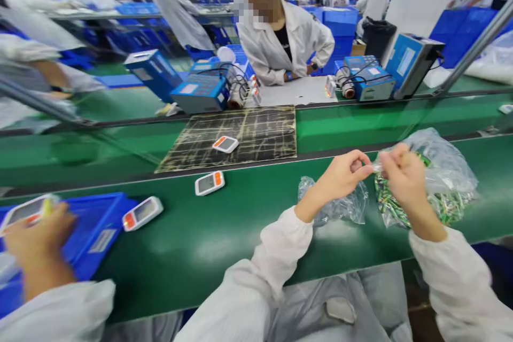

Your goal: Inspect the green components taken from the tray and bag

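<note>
A clear plastic bag point(449, 163) full of small green strips, apparently circuit boards, lies on the green bench at the right. My left hand point(342, 173) is closed in a pinch at the bag's left upper edge. Close beside it, my right hand point(404, 176), slightly blurred, also pinches the bag's plastic, above the green pieces. What lies between the fingertips looks like clear film. Under my left wrist rests a crumpled clear plastic bag point(340, 203), with no contents visible.
White handheld devices with orange buttons lie on the bench point(209, 183), nearer the left point(143, 214) and on a dark mat point(256, 131). At left, a co-worker's hand point(40, 230) holds another device over a blue tray point(108, 224). Blue instrument boxes point(204, 85) and another person point(284, 37) are opposite.
</note>
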Motion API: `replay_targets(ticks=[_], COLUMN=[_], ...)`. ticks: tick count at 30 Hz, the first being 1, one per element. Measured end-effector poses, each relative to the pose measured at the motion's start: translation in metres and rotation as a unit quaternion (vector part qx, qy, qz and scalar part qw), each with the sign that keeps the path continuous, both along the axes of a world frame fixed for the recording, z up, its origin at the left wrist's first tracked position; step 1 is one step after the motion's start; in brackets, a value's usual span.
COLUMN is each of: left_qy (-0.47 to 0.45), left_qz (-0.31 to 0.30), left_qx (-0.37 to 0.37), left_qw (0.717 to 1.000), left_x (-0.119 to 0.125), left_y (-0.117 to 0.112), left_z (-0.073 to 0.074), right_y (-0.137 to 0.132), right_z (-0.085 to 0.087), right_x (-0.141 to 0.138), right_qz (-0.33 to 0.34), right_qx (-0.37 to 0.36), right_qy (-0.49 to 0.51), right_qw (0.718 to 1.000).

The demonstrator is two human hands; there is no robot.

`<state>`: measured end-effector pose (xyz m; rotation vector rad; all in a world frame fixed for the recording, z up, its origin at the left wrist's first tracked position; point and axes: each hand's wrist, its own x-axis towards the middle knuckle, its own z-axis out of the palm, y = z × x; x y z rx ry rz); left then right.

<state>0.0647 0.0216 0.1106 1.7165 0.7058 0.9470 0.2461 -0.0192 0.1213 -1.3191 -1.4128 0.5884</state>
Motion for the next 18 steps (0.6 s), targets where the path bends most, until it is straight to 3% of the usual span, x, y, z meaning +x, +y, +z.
replay_targets(ticks=[3, 5, 7, 9, 10, 12, 14, 16, 18], left_qy=[0.002, -0.037, -0.099, -0.154, -0.174, -0.202, -0.216, -0.208, -0.17], left_qz=[0.014, 0.036, 0.051, 0.055, 0.056, 0.057, 0.053, 0.048, 0.052], left_qx=[0.022, -0.007, -0.067, -0.122, -0.141, -0.16, -0.171, -0.186, -0.193], left_qw=[1.0, 0.999, 0.991, 0.979, 0.973, 0.965, 0.96, 0.959, 0.965], left_x=[-0.004, -0.011, -0.017, -0.021, -0.022, -0.023, -0.024, -0.025, -0.029], left_y=[-0.002, 0.0, 0.005, 0.011, 0.014, 0.019, 0.021, 0.022, 0.024], left_z=[-0.002, -0.003, -0.003, -0.003, -0.002, -0.001, 0.001, 0.001, 0.002], right_y=[0.006, 0.022, 0.043, 0.064, 0.072, 0.08, 0.078, 0.07, 0.068], right_z=[-0.003, -0.007, -0.017, -0.036, -0.049, -0.076, -0.1, -0.116, -0.122], right_x=[-0.023, -0.024, -0.007, 0.02, 0.033, 0.054, 0.065, 0.07, 0.071], right_qz=[0.087, 0.134, 0.118, 0.047, 0.015, 0.007, 0.018, 0.001, -0.005], right_qx=[-0.023, -0.058, -0.09, -0.127, -0.162, -0.221, -0.239, -0.22, -0.186], right_qy=[0.102, 0.127, 0.045, -0.148, -0.263, -0.452, -0.561, -0.61, -0.612], right_qw=[0.991, 0.981, 0.988, 0.98, 0.951, 0.864, 0.793, 0.761, 0.769])
